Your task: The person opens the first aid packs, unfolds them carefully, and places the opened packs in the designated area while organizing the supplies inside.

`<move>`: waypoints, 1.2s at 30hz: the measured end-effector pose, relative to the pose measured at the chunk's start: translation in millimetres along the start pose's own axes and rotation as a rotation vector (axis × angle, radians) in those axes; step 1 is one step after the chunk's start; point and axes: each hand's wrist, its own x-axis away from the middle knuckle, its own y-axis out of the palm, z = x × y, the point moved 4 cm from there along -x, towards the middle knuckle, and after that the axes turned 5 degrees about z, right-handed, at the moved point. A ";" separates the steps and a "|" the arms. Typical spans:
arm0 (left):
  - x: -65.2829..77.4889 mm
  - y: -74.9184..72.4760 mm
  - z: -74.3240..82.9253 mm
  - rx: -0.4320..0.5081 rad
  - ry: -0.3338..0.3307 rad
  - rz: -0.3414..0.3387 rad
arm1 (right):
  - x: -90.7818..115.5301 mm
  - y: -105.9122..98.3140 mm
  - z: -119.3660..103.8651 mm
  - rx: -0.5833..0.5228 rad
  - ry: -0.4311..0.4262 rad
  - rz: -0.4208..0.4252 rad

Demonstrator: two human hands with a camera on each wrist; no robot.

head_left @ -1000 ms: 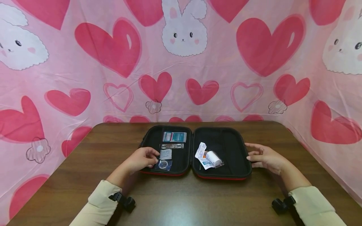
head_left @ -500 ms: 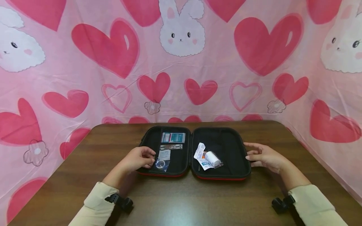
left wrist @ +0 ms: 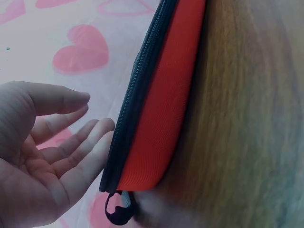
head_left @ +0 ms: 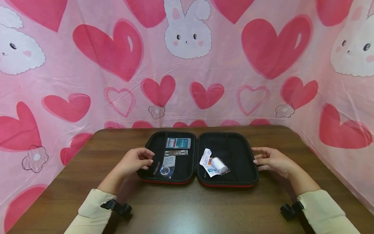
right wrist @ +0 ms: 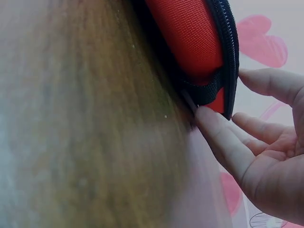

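An opened black zip case (head_left: 233,146) with a red outside lies flat on the table. My left hand (head_left: 136,160) hovers at its left edge, fingers loosely bent and holding nothing. Just right of those fingers lies a slim object (head_left: 156,168), perhaps tweezers. Flat packets (head_left: 178,143), a thin clear-wrapped strip (head_left: 176,152), a pale sachet (head_left: 169,161) and a bagged ring-shaped roll (head_left: 165,171) fill the left half. On the other side, my right hand (head_left: 273,162) pinches the case's outer edge by the strap (right wrist: 204,92). A white bandage roll (head_left: 218,165) and paper wrapper (head_left: 205,156) sit in the right half.
The brown wooden table (head_left: 187,208) extends in front of the case and to both sides. A pink heart-and-bunny cloth (head_left: 187,71) hangs behind and around it. Black wrist cameras (head_left: 124,209) sit on both arms.
My left hand has drawn back leftward from inside the case to its edge, and the slim object beside it has come into sight. The right hand stays at the case edge.
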 end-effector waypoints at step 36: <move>-21.9 -54.0 -22.8 0.016 -0.020 -0.041 | -26.7 12.7 -64.6 0.213 -0.097 -0.014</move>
